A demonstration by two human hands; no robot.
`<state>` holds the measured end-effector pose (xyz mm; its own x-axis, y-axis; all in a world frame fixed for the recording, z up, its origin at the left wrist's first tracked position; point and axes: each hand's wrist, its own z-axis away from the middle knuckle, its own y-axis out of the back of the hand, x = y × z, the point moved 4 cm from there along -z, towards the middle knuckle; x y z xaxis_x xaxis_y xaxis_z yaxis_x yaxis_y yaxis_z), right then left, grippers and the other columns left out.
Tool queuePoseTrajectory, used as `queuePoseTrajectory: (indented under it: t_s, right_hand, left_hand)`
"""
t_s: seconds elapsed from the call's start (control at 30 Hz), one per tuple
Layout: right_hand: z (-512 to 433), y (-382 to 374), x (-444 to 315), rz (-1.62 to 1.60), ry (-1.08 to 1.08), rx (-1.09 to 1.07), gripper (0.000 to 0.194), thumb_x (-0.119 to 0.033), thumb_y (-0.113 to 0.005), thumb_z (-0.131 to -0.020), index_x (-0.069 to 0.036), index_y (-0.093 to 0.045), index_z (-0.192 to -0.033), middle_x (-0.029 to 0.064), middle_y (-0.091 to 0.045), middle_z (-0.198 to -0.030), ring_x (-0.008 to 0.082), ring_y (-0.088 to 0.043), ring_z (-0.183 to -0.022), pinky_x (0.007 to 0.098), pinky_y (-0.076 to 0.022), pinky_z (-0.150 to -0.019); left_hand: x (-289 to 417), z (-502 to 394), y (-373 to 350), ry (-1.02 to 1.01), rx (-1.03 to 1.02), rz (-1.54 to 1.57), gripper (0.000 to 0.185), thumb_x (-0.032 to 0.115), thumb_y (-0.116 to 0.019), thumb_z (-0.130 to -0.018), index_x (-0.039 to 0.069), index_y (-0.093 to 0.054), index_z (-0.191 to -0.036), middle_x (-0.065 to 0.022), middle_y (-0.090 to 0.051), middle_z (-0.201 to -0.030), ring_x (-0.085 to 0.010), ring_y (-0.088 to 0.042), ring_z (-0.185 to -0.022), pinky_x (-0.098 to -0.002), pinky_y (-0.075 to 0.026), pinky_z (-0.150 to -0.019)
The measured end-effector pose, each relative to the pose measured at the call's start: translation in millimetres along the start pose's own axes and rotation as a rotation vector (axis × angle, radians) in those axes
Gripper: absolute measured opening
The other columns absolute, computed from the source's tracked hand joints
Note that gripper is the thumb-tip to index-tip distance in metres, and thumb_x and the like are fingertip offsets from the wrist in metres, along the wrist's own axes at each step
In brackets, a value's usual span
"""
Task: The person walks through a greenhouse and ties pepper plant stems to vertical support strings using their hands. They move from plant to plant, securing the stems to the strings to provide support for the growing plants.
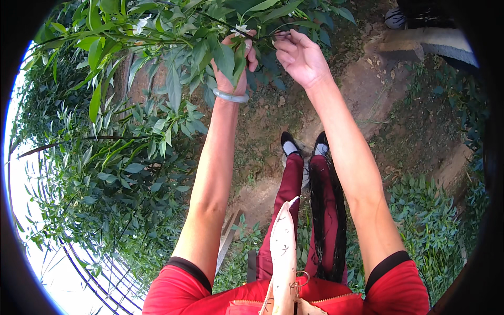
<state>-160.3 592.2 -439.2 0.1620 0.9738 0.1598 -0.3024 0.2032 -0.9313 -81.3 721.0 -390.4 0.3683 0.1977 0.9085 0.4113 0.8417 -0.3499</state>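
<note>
My left hand (235,63), with a pale bangle (231,96) at the wrist, is up among the leaves of a pepper plant (177,39). Its fingers curl around a flowering shoot, beside a white pepper flower (239,30); leaves hide part of the grip. Just to the right, my right hand (302,59) has its palm turned up. Thumb and fingertips pinch a small, thin, dark object (282,34), too small to identify. Another white flower (141,25) hangs farther left on the plant.
Long green peppers (116,152) hang among dense plants at left. A dark cord (118,137) crosses the foliage. Bare soil (271,114) lies below my hands, with my shoes (289,142) on it. A pale curved piece (429,41) and dark items are at upper right.
</note>
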Motion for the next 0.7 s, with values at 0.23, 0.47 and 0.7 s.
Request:
queuePoseTrajectory:
  t_s: [0.23,0.47,0.7]
  right_hand:
    - [7.8,16.3,-7.0,0.021,0.187,0.185,0.011,-0.009,-0.049,-0.102,0.002,-0.048,-0.101,0.0244,-0.059,-0.123,0.0096,-0.045,-0.058,0.0223,-0.0364,-0.045]
    - [18.2,4.9,-21.0,0.777,0.393,0.412,0.02,-0.015,-0.054,-0.102,0.004,-0.052,-0.107,0.027,-0.062,-0.123,0.0103,-0.055,-0.054,0.0225,-0.0416,-0.044]
    - [33.1,12.5,-26.3,1.441,0.356,0.67,0.028,-0.019,-0.055,-0.099,0.006,-0.056,-0.112,0.0172,-0.072,-0.086,0.0186,-0.061,-0.048,0.0279,-0.0455,-0.046]
  left_hand:
    - [-12.5,1.0,1.2,0.053,-0.091,0.051,0.024,0.01,-0.058,-0.097,-0.005,-0.06,-0.116,-0.0082,-0.061,-0.082,-0.0153,-0.056,-0.063,-0.0258,-0.042,-0.05]
    - [-29.4,-3.6,-2.5,-0.088,-0.005,-0.108,0.018,0.011,-0.061,-0.096,-0.001,-0.064,-0.109,-0.0012,-0.05,-0.067,-0.0115,-0.045,-0.056,-0.0252,-0.035,-0.05]
    - [-8.5,15.0,-11.3,-0.071,0.041,-0.247,0.013,-0.001,-0.059,-0.094,-0.003,-0.064,-0.105,-0.0023,-0.059,-0.067,-0.0091,-0.049,-0.047,-0.0245,-0.039,-0.044]
